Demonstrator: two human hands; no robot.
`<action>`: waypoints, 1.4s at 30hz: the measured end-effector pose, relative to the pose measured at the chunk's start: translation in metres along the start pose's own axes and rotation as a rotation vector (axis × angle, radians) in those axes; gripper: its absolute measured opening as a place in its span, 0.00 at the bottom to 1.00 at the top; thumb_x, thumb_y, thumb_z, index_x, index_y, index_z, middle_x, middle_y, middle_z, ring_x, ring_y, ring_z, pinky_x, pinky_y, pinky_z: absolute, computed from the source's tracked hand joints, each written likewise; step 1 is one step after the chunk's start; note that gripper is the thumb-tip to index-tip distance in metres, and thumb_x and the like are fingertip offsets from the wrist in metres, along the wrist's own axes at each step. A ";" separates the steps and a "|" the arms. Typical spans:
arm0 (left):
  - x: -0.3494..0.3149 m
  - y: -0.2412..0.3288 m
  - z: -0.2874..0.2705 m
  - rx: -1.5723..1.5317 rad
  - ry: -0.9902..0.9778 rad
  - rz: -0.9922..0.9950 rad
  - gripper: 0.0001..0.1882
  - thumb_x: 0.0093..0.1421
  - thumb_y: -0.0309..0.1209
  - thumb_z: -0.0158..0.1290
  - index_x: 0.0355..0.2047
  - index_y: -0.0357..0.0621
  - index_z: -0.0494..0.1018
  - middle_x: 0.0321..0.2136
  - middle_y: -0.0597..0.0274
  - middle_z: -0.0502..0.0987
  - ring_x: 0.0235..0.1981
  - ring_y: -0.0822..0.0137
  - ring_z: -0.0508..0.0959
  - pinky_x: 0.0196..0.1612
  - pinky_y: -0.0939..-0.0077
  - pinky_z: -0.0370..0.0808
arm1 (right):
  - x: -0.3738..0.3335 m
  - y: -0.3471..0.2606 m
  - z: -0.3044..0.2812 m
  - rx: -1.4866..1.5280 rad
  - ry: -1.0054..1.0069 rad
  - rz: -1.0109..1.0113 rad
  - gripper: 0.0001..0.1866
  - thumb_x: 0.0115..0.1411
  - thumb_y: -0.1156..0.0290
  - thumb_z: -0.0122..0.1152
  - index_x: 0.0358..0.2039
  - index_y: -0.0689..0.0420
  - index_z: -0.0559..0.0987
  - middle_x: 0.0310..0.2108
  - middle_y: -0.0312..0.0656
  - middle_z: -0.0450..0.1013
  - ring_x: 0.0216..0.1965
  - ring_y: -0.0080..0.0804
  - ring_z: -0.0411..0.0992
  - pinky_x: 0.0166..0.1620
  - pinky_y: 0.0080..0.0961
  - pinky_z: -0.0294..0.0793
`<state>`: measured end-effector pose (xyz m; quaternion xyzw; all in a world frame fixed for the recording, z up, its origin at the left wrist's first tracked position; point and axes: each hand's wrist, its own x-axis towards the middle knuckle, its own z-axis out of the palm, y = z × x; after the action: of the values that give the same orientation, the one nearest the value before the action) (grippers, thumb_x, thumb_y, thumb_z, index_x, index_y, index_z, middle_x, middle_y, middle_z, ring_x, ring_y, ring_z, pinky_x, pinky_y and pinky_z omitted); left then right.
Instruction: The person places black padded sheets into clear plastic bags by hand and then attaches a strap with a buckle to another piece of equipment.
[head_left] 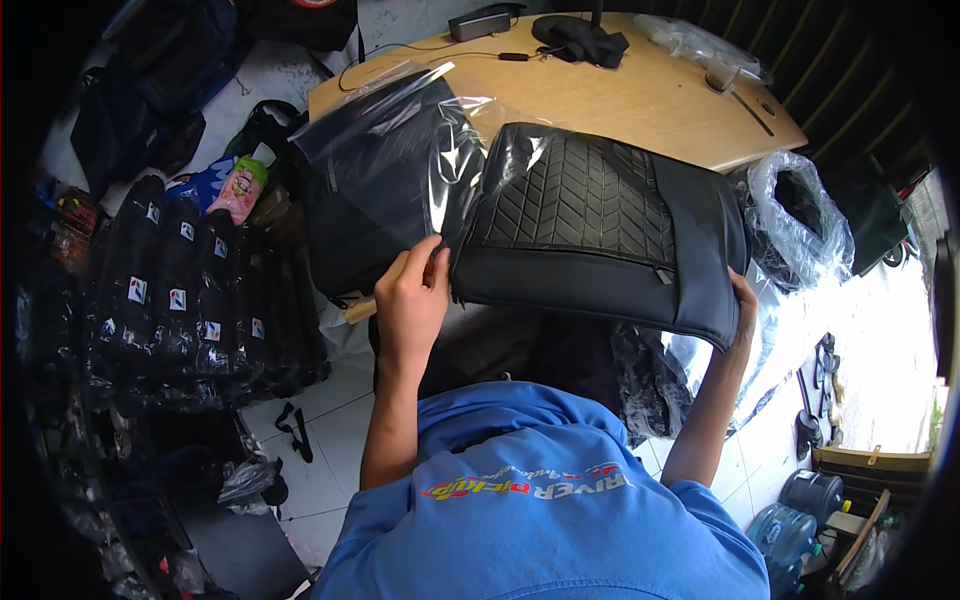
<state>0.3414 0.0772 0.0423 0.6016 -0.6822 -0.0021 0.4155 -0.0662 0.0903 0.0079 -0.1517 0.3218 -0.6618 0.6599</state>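
A black bag [570, 195] with a chevron-stitched panel and a zip lies in front of me, its far part over the table edge. Clear plastic film [455, 170] covers its left end and reaches across a second dark bag [375, 190] on the left. My left hand [408, 290] is closed in a pinch on the film beside the stitched bag's near left corner. At the other end, my right hand [742, 305] grips the bag's near right corner, with the fingers partly hidden behind it.
The wooden table [600, 95] carries a black stand [580, 40], a dark case [480, 25] and a plastic cup [722, 75]. Several wrapped black bags [180, 290] are piled at left. Crumpled clear plastic [800, 220] lies right; water jugs [785, 535] stand lower right.
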 end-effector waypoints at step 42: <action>-0.006 -0.039 0.011 -1.164 -0.152 -0.312 0.13 0.57 0.20 0.52 0.44 0.35 0.74 0.32 0.68 0.74 0.30 0.82 0.70 0.37 0.89 0.67 | -0.033 0.032 0.010 -0.219 0.285 -0.144 0.15 0.51 0.74 0.53 0.37 0.72 0.75 0.36 0.53 0.75 0.31 0.37 0.77 0.36 0.27 0.80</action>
<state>0.3667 0.0652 0.0121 0.3665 -0.5005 -0.4787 0.6213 -0.0326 0.1225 0.0030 -0.1501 0.4704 -0.6830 0.5382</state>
